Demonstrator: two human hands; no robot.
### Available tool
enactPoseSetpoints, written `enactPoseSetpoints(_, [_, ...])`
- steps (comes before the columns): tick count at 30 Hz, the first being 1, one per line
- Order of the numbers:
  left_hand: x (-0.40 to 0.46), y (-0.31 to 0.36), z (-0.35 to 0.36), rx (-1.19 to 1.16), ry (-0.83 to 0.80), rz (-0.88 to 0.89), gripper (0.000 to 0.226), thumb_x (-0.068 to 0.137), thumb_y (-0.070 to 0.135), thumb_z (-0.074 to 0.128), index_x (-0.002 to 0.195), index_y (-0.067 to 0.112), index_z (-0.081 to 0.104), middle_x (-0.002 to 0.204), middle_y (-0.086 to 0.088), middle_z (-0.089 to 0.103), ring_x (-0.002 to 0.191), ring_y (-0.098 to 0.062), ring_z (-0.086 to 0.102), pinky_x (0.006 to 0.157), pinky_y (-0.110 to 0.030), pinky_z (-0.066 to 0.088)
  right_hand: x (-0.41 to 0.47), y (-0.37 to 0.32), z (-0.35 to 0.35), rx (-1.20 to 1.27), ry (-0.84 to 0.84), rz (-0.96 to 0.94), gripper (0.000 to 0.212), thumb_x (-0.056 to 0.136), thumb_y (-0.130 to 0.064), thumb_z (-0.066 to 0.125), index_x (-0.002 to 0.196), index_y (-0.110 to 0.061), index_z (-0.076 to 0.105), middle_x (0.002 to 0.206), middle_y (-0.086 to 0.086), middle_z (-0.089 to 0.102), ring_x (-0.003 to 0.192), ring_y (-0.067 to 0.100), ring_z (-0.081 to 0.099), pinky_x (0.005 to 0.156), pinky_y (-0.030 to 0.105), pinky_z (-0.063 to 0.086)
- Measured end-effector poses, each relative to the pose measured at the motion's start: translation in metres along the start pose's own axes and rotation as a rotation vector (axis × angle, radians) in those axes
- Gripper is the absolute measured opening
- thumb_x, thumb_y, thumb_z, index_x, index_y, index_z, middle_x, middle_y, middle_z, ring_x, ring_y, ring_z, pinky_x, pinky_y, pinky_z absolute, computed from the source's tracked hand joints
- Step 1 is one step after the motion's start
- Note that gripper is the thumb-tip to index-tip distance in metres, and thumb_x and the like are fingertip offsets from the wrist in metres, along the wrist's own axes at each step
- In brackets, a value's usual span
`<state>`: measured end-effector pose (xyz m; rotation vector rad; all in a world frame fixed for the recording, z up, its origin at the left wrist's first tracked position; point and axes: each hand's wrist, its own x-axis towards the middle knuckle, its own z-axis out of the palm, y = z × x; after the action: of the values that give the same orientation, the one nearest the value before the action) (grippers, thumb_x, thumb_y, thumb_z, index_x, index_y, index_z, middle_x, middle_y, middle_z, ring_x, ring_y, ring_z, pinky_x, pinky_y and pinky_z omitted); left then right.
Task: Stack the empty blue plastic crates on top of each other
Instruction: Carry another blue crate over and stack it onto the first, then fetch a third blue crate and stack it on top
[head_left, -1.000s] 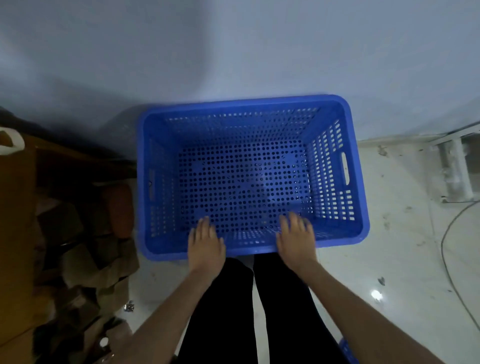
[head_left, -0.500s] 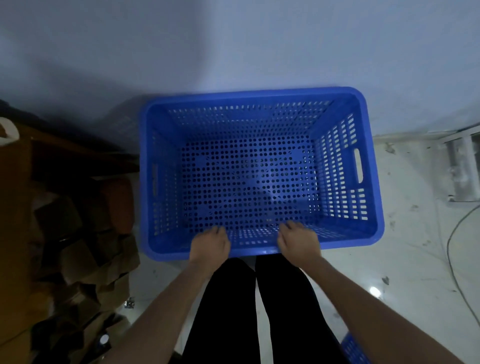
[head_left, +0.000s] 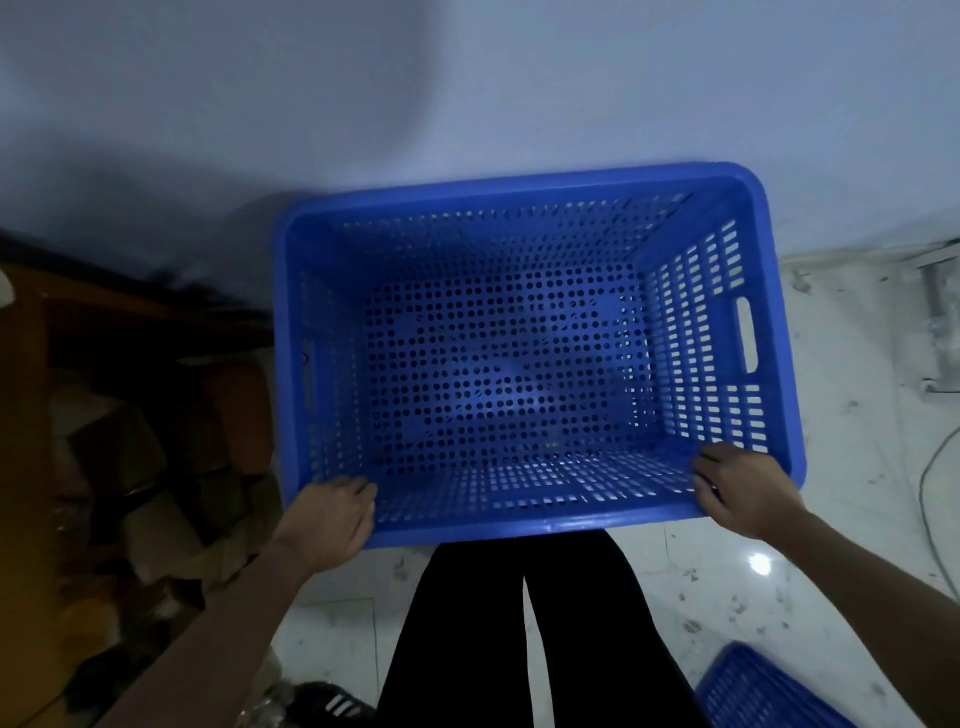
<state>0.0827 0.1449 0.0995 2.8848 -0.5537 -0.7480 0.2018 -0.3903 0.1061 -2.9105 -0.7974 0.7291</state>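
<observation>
Both hands clamp the near rim of the blue crate (head_left: 519, 353), one at each near corner. Left hand (head_left: 327, 519) sits at the crate's near-left corner, its fingers (head_left: 358, 491) curled over the rim and down onto the inner face of the slotted wall. Right hand (head_left: 748, 493) takes the near-right corner in the same way, fingers hooked inside the crate and the back of the hand lying across the rim. Between the two hands the near rim runs bare. Below that rim stand the person's legs in black trousers (head_left: 524, 634), on a pale speckled floor (head_left: 727, 582). A corner of a second blue crate (head_left: 753, 691) shows on the floor nearer than the held crate and to its right, well apart from either hand.

Past the hands, the held crate opens upward and is empty; its perforated bottom and slotted walls are in full view, with a handle slot (head_left: 746, 332) in its right wall. Left of the crate lies a dim heap of brown cardboard boxes (head_left: 130, 457), just beside its left wall. Right of the crate, a grey cable (head_left: 930, 467) trails over the floor. Beyond the crate's far rim rises a plain pale wall (head_left: 467, 88).
</observation>
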Motion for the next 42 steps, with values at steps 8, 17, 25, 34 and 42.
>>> enactPoseSetpoints(8, [0.012,0.001,-0.011,-0.094,-0.347,-0.139,0.041,0.096,0.040,0.018,0.076,0.024,0.049,0.070,0.006,0.048,0.060,-0.012,0.042,0.063,-0.033,0.043,0.001,-0.008,-0.003,0.040,-0.106,0.236,0.046,0.084,-0.044,0.030,0.081,-0.016,0.067,0.080,0.000,0.063,0.077,0.020,0.059,0.060,0.031,0.053])
enactPoseSetpoints(17, [0.087,0.060,-0.118,-0.300,-0.478,-0.262,0.030,0.100,0.037,0.029,0.076,0.019,0.036,0.076,0.001,0.042,0.068,-0.016,0.042,0.065,-0.032,0.035,-0.045,-0.064,-0.034,0.478,0.184,0.576,0.037,0.088,-0.031,0.051,0.118,-0.012,0.059,0.116,0.006,0.061,0.107,0.030,0.058,0.085,0.040,0.050])
enactPoseSetpoints(25, [0.142,0.159,-0.195,-0.112,-0.387,-0.198,0.053,0.102,0.036,0.024,0.137,0.001,0.041,0.145,-0.018,0.044,0.124,-0.031,0.050,0.101,-0.039,0.040,-0.174,-0.054,-0.031,0.737,0.252,0.952,0.037,0.093,-0.030,0.051,0.125,-0.012,0.053,0.128,0.009,0.056,0.119,0.028,0.053,0.097,0.036,0.043])
enactPoseSetpoints(34, [0.109,0.303,-0.200,-0.157,-0.254,0.006,0.034,0.100,0.024,0.033,0.067,0.023,0.025,0.070,-0.005,0.037,0.062,-0.021,0.032,0.060,-0.032,0.029,-0.360,-0.048,0.014,0.942,0.097,1.176,0.050,0.096,-0.039,0.043,0.140,-0.017,0.040,0.137,0.014,0.054,0.121,0.029,0.054,0.099,0.036,0.042])
enactPoseSetpoints(42, [0.030,0.516,-0.125,0.026,-0.342,0.206,0.020,0.099,0.019,0.034,0.094,0.010,0.052,0.103,-0.019,0.061,0.081,-0.020,0.045,0.084,-0.036,0.044,-0.551,-0.092,0.092,1.161,0.236,1.381,0.051,0.093,-0.036,0.047,0.137,-0.010,0.045,0.133,0.016,0.058,0.120,0.032,0.055,0.101,0.035,0.042])
